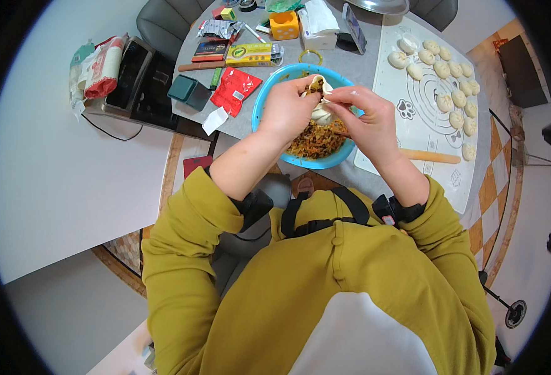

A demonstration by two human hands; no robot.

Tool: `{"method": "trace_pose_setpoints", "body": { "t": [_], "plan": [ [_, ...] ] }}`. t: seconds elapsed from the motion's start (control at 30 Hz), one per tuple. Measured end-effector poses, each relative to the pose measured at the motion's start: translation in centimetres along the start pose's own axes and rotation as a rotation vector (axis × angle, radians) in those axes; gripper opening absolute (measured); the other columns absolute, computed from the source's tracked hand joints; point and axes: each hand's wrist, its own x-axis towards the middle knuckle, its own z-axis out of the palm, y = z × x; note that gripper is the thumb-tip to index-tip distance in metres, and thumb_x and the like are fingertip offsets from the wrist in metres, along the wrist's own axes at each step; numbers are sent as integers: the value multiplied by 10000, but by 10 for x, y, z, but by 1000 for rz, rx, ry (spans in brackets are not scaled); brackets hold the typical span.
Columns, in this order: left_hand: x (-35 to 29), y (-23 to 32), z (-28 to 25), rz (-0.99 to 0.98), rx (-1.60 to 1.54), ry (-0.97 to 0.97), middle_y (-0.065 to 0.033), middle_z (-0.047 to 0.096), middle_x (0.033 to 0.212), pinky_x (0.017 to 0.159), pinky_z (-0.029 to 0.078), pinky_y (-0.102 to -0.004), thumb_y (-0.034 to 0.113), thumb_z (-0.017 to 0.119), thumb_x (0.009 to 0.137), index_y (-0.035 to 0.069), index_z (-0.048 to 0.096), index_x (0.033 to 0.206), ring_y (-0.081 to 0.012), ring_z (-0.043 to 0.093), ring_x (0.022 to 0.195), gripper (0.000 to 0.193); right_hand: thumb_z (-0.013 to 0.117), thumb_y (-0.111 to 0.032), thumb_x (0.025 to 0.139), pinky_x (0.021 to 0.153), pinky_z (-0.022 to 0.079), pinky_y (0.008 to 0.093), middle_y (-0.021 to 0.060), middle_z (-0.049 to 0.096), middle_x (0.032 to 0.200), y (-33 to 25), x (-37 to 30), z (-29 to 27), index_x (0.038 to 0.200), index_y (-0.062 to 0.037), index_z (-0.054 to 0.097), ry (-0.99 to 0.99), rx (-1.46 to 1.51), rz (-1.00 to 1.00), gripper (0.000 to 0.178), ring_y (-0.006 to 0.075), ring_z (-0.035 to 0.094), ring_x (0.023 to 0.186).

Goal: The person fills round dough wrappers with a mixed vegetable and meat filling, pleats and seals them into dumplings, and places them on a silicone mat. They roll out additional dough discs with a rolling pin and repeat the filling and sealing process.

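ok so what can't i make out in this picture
All in the head view:
Dough: its underside, hidden by the left hand and right hand.
Bowl: parts of its rim, behind the hands.
Rolling pin: its left end, behind the right forearm.
Round metal item: cut off by the top edge.

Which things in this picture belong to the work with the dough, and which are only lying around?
Belonging:
filled dough wrapper, held by left hand and right hand
blue bowl of filling
white mat
dough pieces
rolling pin

Apparently just lying around:
red packet
yellow box
orange holder
tissue pack
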Motion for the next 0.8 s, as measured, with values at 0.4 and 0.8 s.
{"method": "trace_pose_setpoints", "body": {
  "t": [0.4,0.8],
  "plan": [
    [8,11,-13,-326,-640,-67,-103,682,1109,859,584,-310,146,585,997,-13,600,1204,-157,684,945,262,784,-34,808,682,562,291,76,744,912,4,0,-2,908,-30,731,45,38,82,114,189,708,763],
    [8,6,-7,-172,-277,-1,-30,719,990,702,528,-265,145,679,929,46,729,1157,-107,668,831,253,785,-41,797,702,568,317,75,744,925,4,2,1,914,-48,727,35,-32,-44,130,230,713,804]
  ]
}}
